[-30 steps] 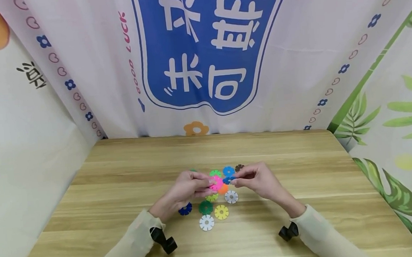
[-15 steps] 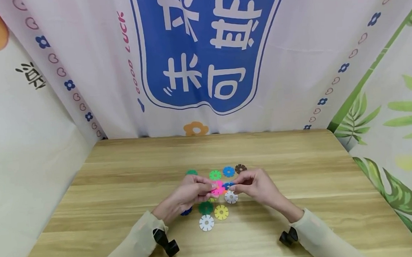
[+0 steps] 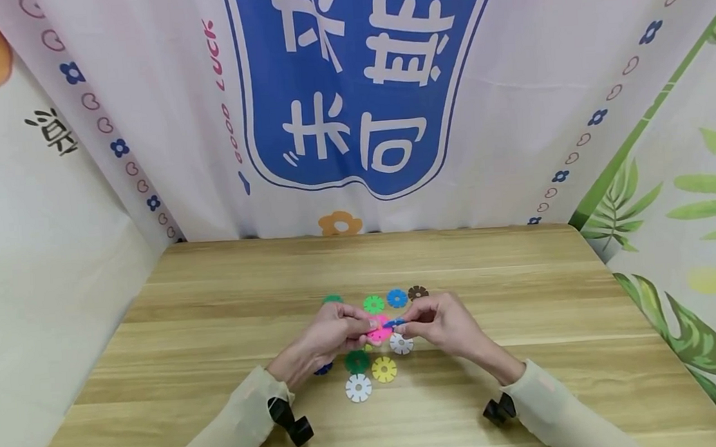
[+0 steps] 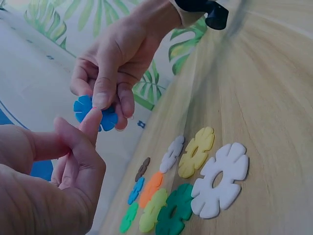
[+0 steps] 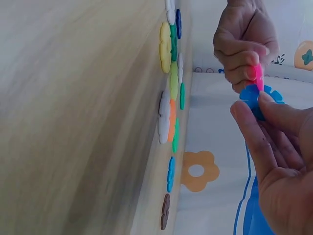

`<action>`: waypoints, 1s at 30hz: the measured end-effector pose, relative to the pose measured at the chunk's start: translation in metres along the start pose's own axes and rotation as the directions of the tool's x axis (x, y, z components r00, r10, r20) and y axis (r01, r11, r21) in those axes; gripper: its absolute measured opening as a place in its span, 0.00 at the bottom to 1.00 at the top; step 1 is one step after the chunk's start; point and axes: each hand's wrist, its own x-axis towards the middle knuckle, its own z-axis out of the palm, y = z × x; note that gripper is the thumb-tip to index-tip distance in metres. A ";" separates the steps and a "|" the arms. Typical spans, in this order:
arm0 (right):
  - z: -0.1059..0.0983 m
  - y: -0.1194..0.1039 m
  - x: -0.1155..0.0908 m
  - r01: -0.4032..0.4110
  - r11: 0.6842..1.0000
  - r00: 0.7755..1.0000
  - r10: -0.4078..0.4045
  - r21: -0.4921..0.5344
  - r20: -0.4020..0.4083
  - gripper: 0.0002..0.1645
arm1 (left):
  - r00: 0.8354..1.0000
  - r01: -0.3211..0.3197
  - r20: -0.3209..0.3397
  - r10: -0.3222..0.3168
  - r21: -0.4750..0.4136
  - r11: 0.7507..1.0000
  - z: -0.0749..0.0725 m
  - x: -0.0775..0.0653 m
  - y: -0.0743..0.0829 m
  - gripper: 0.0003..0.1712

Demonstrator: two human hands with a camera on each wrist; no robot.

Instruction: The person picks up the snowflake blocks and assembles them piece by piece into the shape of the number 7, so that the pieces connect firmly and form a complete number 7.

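My left hand (image 3: 336, 330) pinches a pink slotted plastic disc (image 3: 379, 333) between thumb and fingers over the middle of the table. From the other side, my right hand (image 3: 444, 320) pinches a blue slotted disc (image 3: 395, 323) by its edge. In the right wrist view the pink disc (image 5: 259, 76) stands edge-on against the notched rim of the blue disc (image 5: 251, 95), the two crossing at an angle. The left wrist view shows the blue disc (image 4: 84, 111) partly behind the left fingers, and the pink one is hidden there.
Below the hands lie several loose slotted discs, among them a white (image 3: 358, 387), a yellow (image 3: 384, 370), a dark green (image 3: 357, 362), a light blue (image 3: 397, 298) and a brown one (image 3: 417, 293). A printed curtain (image 3: 501, 137) hangs behind the wooden table (image 3: 533, 412).
Both hands have come slightly nearer the person, holding their discs. The blue disc has turned from flatter to nearly edge-on in the head view and now meets the pink disc's rim.
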 end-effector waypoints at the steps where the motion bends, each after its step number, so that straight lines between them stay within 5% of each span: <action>1: 0.000 0.000 0.000 0.003 1.000 1.000 -0.003 -0.005 -0.002 0.07 | 1.000 -0.003 -0.001 0.003 -0.001 1.000 0.000 0.000 0.000 0.10; 16: -0.007 -0.002 -0.003 0.009 1.000 1.000 -0.009 0.010 -0.024 0.06 | 1.000 -0.014 -0.010 0.014 -0.022 1.000 0.004 0.003 0.000 0.12; 22: -0.018 -0.001 -0.003 -0.021 1.000 0.999 0.021 -0.006 -0.033 0.05 | 0.998 -0.067 0.002 0.068 0.179 0.981 -0.001 0.004 0.004 0.13; 26: -0.029 0.005 -0.005 -0.035 0.999 0.998 0.034 -0.009 -0.048 0.03 | 0.992 -0.122 0.014 0.127 0.413 0.903 -0.019 -0.002 0.003 0.15; 30: -0.040 0.009 -0.008 -0.035 0.999 0.998 0.035 -0.006 -0.057 0.04 | 0.977 -0.200 0.082 0.196 0.660 0.724 -0.043 -0.015 0.006 0.12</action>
